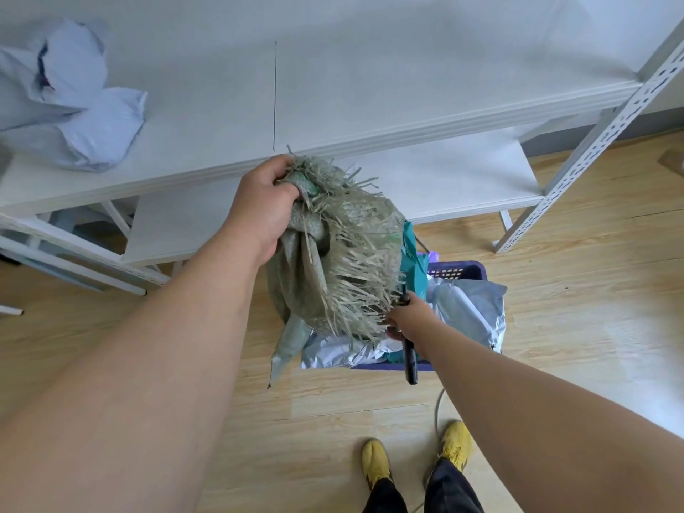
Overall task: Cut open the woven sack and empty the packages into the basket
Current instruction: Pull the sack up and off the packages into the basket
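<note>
**Sack held upended over the basket**

Nearest stood two yellow shoes [418, 459] on the wooden floor [555, 290], below dark trouser legs. A pale cord [438, 409] ran along the floor between the right shoe and the basket.

Just beyond, the right hand [409, 318] reached to the frayed lower edge of the sack [340, 261]. Its fingers were curled round a black cutter [409, 353], whose handle stuck out toward the near side; whether they also pinched the sack's fringe could not be told.

Under that hand sat the purple basket [459, 270], on the floor to the right of centre. Grey and teal packages [470, 312] filled it, some spilling over its near and left rim.

The sack hung bunched directly above the basket's left part, its loose strands splaying out. The left hand [264, 207] gripped its gathered top, fingers closed tight round the cloth.

Farther off stood a white shelf [370, 105] with a lower board near the floor. On its far left lay pale blue bags [70, 105], well apart from the sack.
</note>
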Demonstrator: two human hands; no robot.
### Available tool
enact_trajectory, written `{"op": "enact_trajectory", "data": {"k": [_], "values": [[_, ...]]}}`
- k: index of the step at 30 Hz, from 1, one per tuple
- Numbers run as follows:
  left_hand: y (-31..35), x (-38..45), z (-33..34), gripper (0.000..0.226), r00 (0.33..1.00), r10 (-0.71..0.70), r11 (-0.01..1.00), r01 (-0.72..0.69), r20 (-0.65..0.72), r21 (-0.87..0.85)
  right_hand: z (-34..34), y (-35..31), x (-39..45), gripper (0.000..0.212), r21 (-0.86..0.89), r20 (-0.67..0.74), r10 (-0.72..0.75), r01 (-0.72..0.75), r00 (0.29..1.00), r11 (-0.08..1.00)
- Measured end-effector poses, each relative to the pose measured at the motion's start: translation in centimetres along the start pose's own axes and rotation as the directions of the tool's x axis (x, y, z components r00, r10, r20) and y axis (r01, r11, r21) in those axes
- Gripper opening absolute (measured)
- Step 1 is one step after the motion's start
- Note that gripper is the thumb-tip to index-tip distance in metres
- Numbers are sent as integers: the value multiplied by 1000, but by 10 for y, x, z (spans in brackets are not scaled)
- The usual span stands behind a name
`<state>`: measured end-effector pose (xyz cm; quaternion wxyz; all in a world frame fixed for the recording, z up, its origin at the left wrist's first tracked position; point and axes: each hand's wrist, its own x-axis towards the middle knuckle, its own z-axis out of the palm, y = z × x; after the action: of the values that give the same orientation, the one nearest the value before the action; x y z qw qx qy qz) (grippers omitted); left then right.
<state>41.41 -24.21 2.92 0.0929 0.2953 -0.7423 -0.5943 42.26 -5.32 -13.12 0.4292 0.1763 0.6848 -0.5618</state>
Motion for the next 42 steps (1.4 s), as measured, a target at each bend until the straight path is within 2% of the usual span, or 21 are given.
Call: {"op": "enact_trajectory", "data": {"k": [2,5,7,9,11,14,16,19,20,23,27,29,30,31,34,37,39,42], "values": [[-6,0,-5,42,998,30,998,-27,-50,53,-11,0,6,7,4,-81,-63,63,995,998],[-15,0,-13,44,986,102,981,-76,-135,180,-26,-11,9,5,-246,-148,-213,173,966,954],[-20,-1,-19,45,970,138,963,-84,-200,255,-32,-21,6,7,-396,-138,-281,208,950,894],[-27,1,-29,42,945,170,944,-75,-280,322,-37,-29,4,7,-400,-120,-332,261,935,879],[-32,4,-40,44,915,181,930,-39,-361,366,-43,-31,-1,11,-388,-40,-350,308,936,869],[-32,1,-48,41,873,151,924,43,-465,380,-53,-29,-6,20,-524,93,-307,309,947,794],[-36,-5,-48,36,863,139,901,94,-485,425,-55,-30,-8,16,-572,38,-352,309,935,760],[-46,-14,-47,37,885,128,863,123,-448,490,-52,-43,-15,14,-508,-171,-514,372,841,777],[-48,-16,-47,37,895,123,850,128,-428,512,-50,-48,-19,13,-483,-197,-531,390,824,784],[-54,-26,-46,37,932,121,800,112,-342,589,-47,-55,-27,15,-533,-235,-546,363,804,765],[-58,-38,-37,36,970,130,765,33,-205,644,-55,-60,-35,17,-507,-479,-603,360,637,783],[-58,-41,-30,37,982,126,758,-6,-137,653,-58,-65,-39,19,-429,-562,-591,407,579,807],[-57,-42,-26,37,985,130,756,-27,-110,654,-60,-69,-40,20,-414,-570,-590,421,572,807],[-57,-42,-24,37,987,130,755,-37,-94,654,-63,-72,-38,19,-429,-545,-586,401,600,809],[-61,-39,-19,37,992,90,740,-6,-90,673,-71,-82,-39,22,-502,-417,-468,231,779,833],[-64,-36,-16,42,997,38,709,22,-69,705,-71,-95,-45,22,-595,-414,-506,195,757,779],[-65,-36,-13,42,999,21,692,18,-46,722,-66,-102,-53,18,-604,-354,-449,166,820,780],[-65,-36,-14,38,1000,23,645,-7,-10,764,-62,-103,-61,21,-602,-201,-244,77,949,795]]}}
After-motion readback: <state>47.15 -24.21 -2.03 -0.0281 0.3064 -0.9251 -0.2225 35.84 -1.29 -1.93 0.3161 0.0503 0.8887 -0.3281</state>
